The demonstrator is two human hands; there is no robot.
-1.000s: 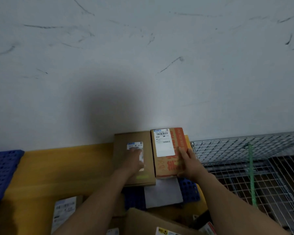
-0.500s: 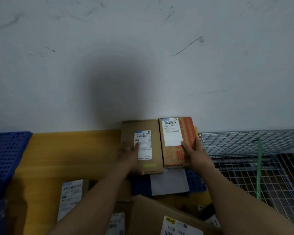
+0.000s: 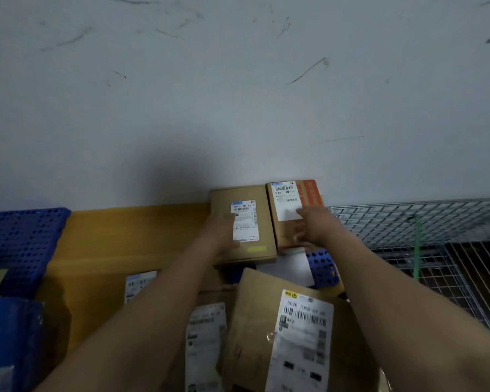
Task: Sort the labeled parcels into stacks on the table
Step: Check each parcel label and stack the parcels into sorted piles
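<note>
Head view: orange-printed parcel [image 3: 287, 199] sits beside wire cage [image 3: 408, 219].

Plain brown cardboard parcel [image 3: 262, 210], white label up, lies flat at the far side. Touching its right edge: brown cardboard parcel with orange print [image 3: 287, 205], label up, flat. Nearer: large brown cardboard parcel [image 3: 255, 321], long white label, overlapping another labeled brown parcel [image 3: 205, 335].
</note>
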